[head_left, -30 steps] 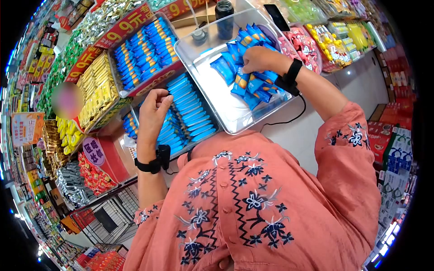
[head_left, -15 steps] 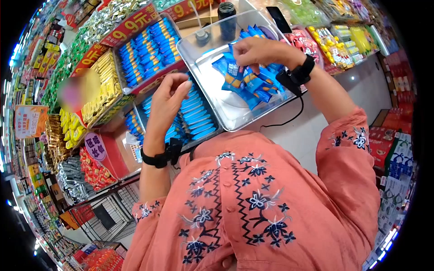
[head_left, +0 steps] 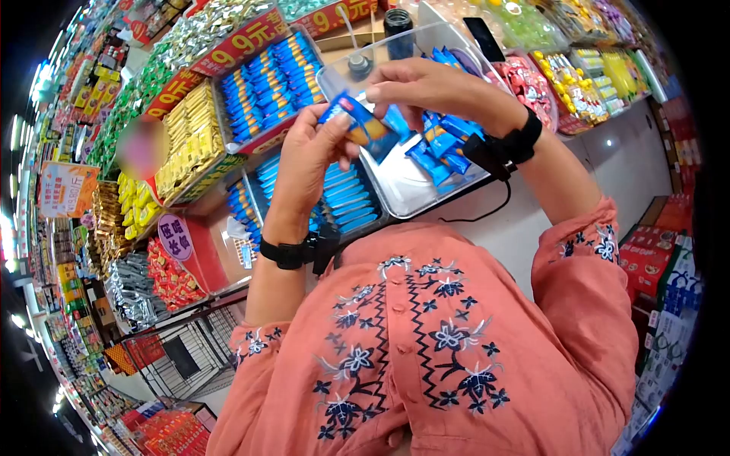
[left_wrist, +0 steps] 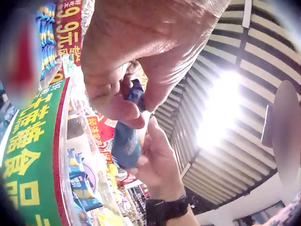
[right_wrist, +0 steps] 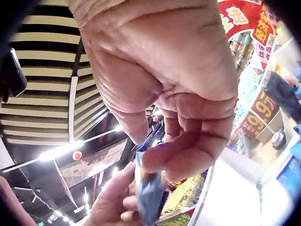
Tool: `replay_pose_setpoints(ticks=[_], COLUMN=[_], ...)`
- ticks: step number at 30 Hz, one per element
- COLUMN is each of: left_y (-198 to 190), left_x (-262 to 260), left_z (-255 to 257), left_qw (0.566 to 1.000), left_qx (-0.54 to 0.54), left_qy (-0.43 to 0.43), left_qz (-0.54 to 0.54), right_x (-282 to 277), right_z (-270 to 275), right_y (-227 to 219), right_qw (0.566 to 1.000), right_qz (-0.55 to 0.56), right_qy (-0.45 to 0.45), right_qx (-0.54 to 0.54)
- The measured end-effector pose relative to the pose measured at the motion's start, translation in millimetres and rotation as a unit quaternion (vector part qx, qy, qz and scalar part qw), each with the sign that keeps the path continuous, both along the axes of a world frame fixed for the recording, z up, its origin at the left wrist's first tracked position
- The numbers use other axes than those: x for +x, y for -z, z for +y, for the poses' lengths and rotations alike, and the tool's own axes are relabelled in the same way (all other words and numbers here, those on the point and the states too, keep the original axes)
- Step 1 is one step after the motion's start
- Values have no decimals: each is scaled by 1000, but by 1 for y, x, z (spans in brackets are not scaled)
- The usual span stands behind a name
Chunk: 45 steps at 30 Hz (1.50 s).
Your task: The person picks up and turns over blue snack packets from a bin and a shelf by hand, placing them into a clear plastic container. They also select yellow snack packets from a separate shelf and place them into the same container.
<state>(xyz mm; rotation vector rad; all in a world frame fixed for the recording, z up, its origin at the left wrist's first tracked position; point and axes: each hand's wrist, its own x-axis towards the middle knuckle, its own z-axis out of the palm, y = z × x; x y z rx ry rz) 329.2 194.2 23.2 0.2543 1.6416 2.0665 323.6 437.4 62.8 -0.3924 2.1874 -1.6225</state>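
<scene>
In the head view a blue snack packet (head_left: 370,131) with an orange-yellow picture is held up between the two hands. My left hand (head_left: 306,156) grips one end, thumb on top; the left wrist view shows the packet (left_wrist: 127,146) hanging below those fingers. My right hand (head_left: 445,90) pinches the opposite end between thumb and forefinger, as the packet (right_wrist: 149,197) shows in the right wrist view. Below the right hand stands a clear plastic tub (head_left: 397,182) with loose blue packets (head_left: 445,140). Under the left forearm, a low tray holds rows of light-blue packets (head_left: 351,196).
A box of upright blue packets (head_left: 270,83) and yellow packets (head_left: 186,133) stand beyond the left hand. At the tub's far side are a dark bottle (head_left: 398,32) and a phone (head_left: 484,39). A cable (head_left: 483,219) hangs near the tub; a shopping cart (head_left: 182,361) stands lower left.
My right hand has come up out of the tub and moved left with a packet. The left hand, earlier holding nothing, has moved toward it and now grips the packet too.
</scene>
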Motion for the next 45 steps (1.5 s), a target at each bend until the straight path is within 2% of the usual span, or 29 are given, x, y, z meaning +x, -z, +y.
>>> replay_pose_setpoints(ticks=[3,4,8,13,19,28,31,32,35,37,39,42,45], left_y=[2,4,4,6,6,-1,3,-3,-6,-8,-15,5,5], left_x=[-1,-2,4,7,7,-6,-20,-19,-29,-34,-30,-42,-48], left_z=[-7,-11,-14,-23,-31,-42,-50,-53,-59,-58,-55,-64,-67], left_qw=[993,991,985,986,994,995,973,957,920,843,932,868,856], left_qx=[97,122,146,141,77,-45,-112,-167,-241,-303,-240,-302,-332], left_qy=[-55,-53,-75,-67,-73,-53,-63,-61,54,107,159,178,200], left_qz=[-32,-34,-49,-51,-31,65,191,228,305,432,218,352,341], right_x=[7,8,1,-3,-6,-12,-14,-14,-11,-8,-6,-7,-10], right_z=[-2,-5,-14,-20,-22,-27,-31,-34,-43,-51,-57,-62,-66], right_y=[-4,1,17,17,19,19,22,23,24,27,23,26,32], right_qw=[998,995,988,990,991,991,995,996,999,1000,999,999,1000], right_qz=[-51,-75,-77,-69,-69,-64,-38,-28,-15,-15,1,-8,-11], right_qy=[-13,-15,-16,-20,-17,-13,-16,-20,-31,-12,-16,-24,-11], right_qx=[-19,-67,-134,-121,-114,-120,-91,-81,-30,6,32,39,24])
